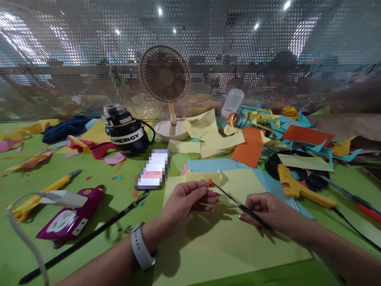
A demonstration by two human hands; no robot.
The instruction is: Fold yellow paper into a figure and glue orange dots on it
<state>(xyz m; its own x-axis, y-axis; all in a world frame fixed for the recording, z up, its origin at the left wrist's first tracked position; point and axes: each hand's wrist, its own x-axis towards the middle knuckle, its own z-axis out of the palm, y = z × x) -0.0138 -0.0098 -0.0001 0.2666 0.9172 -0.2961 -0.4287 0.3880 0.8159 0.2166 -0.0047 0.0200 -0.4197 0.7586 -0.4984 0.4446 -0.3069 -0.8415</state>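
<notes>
Perforated metal screen (208, 47), far background, full width. Green table (116, 198), cluttered, running beneath all items.

Left hand (190, 194), near centre: thumb and forefinger pinching a small orange paper piece (210, 182) above a pale yellow sheet (238, 246); remaining fingers loosely extended; pale watch (141, 248) at the wrist. Right hand (262, 210), just right of it: fingers curled about a slim dark-handled tool (241, 206), thin shaft pointing far-left, tip at the orange paper piece; contact cannot be told for certain.

Left, near: purple device (95, 200) with pale cable; yellow cutter (56, 184) just beyond; black strap (89, 236) lying diagonally.

Left of centre: phone (151, 171), screen lit, details blurred; farther, dark flask (126, 135) with white band.

Far centre: round fan (165, 75) on stand.

Right, far: heap of coloured paper cuttings (256, 119); clear bottle (233, 101) leaning at its left end.

Right: yellow glue gun (309, 192), on its side, overlapping a black disc (272, 165).
</notes>
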